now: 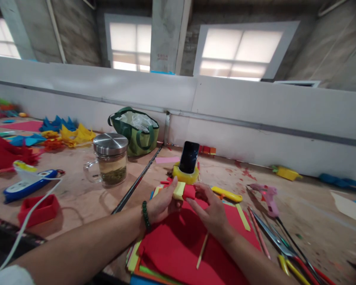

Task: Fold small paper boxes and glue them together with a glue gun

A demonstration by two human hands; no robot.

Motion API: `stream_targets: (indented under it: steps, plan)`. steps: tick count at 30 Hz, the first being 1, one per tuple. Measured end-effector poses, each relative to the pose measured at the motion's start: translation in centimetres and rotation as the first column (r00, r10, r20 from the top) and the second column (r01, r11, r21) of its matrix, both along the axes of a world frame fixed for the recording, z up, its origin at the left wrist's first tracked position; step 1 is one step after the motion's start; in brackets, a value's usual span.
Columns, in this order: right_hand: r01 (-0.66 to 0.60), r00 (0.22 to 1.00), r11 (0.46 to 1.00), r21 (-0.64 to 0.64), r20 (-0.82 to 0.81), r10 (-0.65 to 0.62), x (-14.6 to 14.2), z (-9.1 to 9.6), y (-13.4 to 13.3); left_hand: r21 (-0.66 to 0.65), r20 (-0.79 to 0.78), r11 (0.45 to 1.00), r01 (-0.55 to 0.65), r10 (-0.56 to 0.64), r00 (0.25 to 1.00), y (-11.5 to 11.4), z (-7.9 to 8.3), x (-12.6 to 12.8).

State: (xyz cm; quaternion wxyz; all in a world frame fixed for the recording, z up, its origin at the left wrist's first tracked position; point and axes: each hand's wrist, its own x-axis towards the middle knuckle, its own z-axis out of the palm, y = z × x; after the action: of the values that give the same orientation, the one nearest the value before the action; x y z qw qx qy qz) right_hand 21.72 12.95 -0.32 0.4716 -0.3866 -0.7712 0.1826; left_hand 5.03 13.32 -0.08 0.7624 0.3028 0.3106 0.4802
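Observation:
Between my two hands is a small folded paper piece (pixel 184 191), pale yellow on its left side and red on its right. My left hand (pixel 163 202) pinches the yellow side, thumb on top. Fingers of my right hand (pixel 211 209) are closed around the red end; some fingertips are hidden behind it. Both hands are just above a stack of coloured paper sheets with a red sheet (pixel 172 245) on top. A thin wooden stick (pixel 203 251) shows on the red sheet, its upper end by my right wrist. A pale yellow strip (pixel 243 217) lies on the right.
Ahead stands a phone (pixel 189 157) in a yellow holder (pixel 185 174). To the right are a yellow cutter (pixel 227 194), a pink glue gun (pixel 268 198), a pencil (pixel 258 233) and scissors (pixel 274 237). A glass tea mug (pixel 111 162) and green bag (pixel 144 142) stand left.

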Motion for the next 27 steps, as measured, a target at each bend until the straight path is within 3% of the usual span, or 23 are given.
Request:
stream_targets:
  steps: [5, 20, 27]
  plan:
    - [0.023, 0.999, 0.998, 0.057, 0.042, -0.025, -0.1, 0.2, -0.1, 0.006, 0.002, 0.999, -0.043, 0.043, 0.999, 0.0, 0.0, 0.0]
    - [0.01, 1.0, 0.999, -0.035, -0.004, -0.01, -0.3, 1.1, -0.5, 0.029, -0.017, 0.997, -0.076, 0.077, 0.997, -0.1, -0.1, 0.1]
    - [-0.005, 0.998, 0.993, -0.118, -0.055, -0.001, -0.5, 1.1, -0.5, 0.089, -0.1, 0.992, -0.095, 0.104, 0.99, -0.1, -0.1, 0.2]
